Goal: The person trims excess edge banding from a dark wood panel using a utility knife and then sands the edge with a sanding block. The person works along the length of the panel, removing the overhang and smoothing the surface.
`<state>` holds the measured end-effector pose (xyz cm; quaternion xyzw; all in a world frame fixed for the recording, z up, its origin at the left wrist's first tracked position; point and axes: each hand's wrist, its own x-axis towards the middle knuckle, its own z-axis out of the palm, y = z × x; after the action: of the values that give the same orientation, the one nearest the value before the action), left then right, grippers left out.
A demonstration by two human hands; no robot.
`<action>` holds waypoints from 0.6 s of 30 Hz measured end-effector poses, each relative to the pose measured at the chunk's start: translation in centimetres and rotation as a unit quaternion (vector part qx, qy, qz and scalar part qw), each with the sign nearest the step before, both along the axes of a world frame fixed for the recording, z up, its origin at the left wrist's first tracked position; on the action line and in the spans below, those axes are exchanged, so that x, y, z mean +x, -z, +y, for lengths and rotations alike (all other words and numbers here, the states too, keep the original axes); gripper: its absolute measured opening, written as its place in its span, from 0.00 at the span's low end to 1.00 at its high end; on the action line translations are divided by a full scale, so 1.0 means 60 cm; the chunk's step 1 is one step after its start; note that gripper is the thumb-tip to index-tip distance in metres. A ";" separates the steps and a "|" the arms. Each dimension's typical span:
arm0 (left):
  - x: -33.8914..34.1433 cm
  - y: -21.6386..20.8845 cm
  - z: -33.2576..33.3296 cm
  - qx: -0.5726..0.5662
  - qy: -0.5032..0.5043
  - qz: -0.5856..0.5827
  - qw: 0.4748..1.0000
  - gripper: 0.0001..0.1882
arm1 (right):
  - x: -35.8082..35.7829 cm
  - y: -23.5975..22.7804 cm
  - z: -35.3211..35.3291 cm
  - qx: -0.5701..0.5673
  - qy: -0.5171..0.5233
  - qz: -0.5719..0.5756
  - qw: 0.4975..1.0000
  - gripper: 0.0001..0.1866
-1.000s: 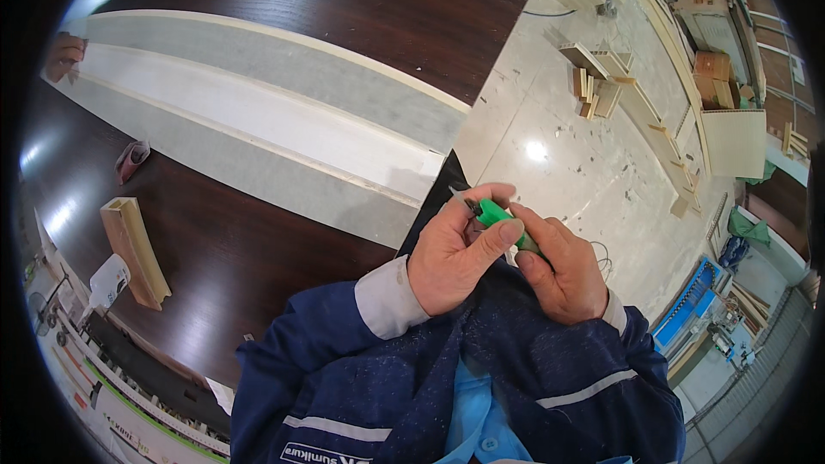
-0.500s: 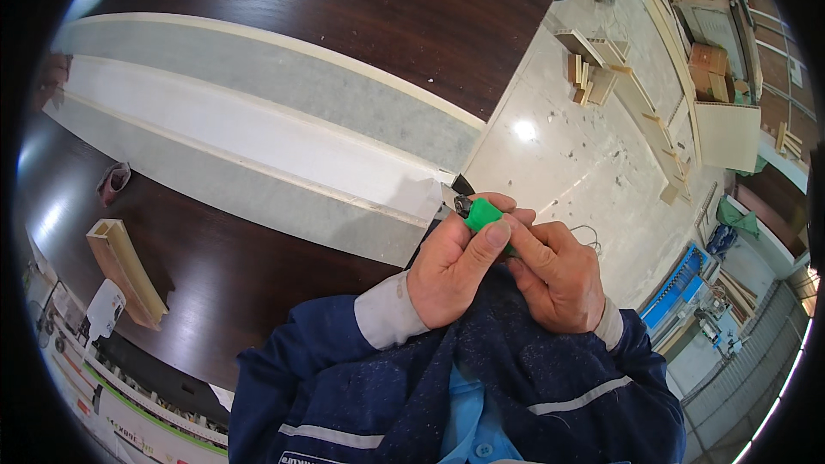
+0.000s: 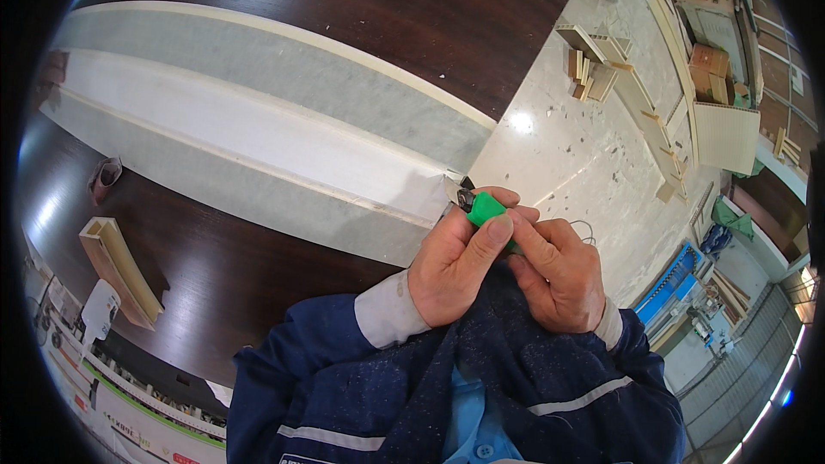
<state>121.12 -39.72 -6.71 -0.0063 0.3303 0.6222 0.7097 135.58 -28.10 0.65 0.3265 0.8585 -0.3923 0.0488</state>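
My left hand (image 3: 454,262) is closed around a green utility knife (image 3: 486,209), its thumb lying along the handle. A dark head and a short grey blade stick out of the knife toward the end of a long panel. My right hand (image 3: 557,273) pinches the knife's near end, fingers curled; part of the handle is hidden between the two hands. The long panel (image 3: 284,103), grey with a pale recessed channel along its middle, runs from the far left to just beyond my left hand. A small black piece (image 3: 467,182) shows by its end.
The panel lies on a dark brown table (image 3: 378,9). A hollow wooden profile (image 3: 120,273) and a dark red roll-like piece (image 3: 105,179) are at the left. Offcuts (image 3: 589,73) lie on the pale floor at the right. Someone else's hand (image 3: 56,70) seems to be at the panel's far end.
The view has shifted slightly, so the panel and table sit a little differently in it. Both hands keep their hold on the knife, and more of its blade shows.
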 end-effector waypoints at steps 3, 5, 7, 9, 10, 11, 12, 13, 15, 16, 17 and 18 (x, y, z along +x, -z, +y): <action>0.001 0.001 0.000 0.001 -0.003 -0.004 1.000 0.23 | -0.002 -0.002 0.000 -0.003 0.003 -0.002 1.000 0.33; 0.002 0.001 0.000 -0.005 -0.003 -0.008 1.000 0.23 | -0.002 -0.002 0.000 -0.005 0.003 -0.003 1.000 0.33; 0.001 0.000 0.000 -0.004 -0.004 -0.007 1.000 0.22 | -0.003 -0.002 0.001 -0.004 0.002 -0.001 1.000 0.33; 0.001 0.000 0.000 -0.005 -0.004 -0.004 1.000 0.22 | -0.003 -0.001 0.001 -0.005 0.000 -0.002 1.000 0.33; 0.001 0.000 0.000 -0.004 -0.003 -0.001 1.000 0.22 | -0.002 -0.002 0.001 -0.006 0.002 -0.005 1.000 0.33; 0.000 0.000 0.000 -0.003 -0.004 0.000 1.000 0.22 | -0.002 -0.001 0.001 -0.005 -0.002 0.000 1.000 0.33; 0.000 0.000 0.000 -0.001 -0.001 0.004 1.000 0.22 | -0.002 -0.001 0.000 -0.004 -0.002 0.003 1.000 0.33; 0.000 0.000 0.000 0.001 -0.001 0.005 1.000 0.22 | -0.002 -0.001 0.000 -0.006 0.002 0.002 1.000 0.33; 0.001 0.000 0.000 0.004 0.000 0.007 1.000 0.22 | -0.001 -0.001 0.000 0.000 -0.004 0.007 1.000 0.33; 0.001 0.000 0.000 0.004 0.000 0.007 1.000 0.21 | -0.001 -0.001 0.000 0.002 -0.005 0.008 1.000 0.33; 0.000 -0.001 0.000 0.007 -0.002 0.006 1.000 0.21 | -0.001 -0.001 0.001 0.001 -0.006 0.009 1.000 0.33; 0.000 -0.001 0.000 0.002 0.003 0.009 1.000 0.21 | -0.002 -0.001 0.001 0.000 -0.005 0.010 1.000 0.33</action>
<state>121.10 -39.70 -6.67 0.0020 0.3355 0.6212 0.7082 135.48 -28.03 0.73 0.3179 0.8608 -0.3952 0.0423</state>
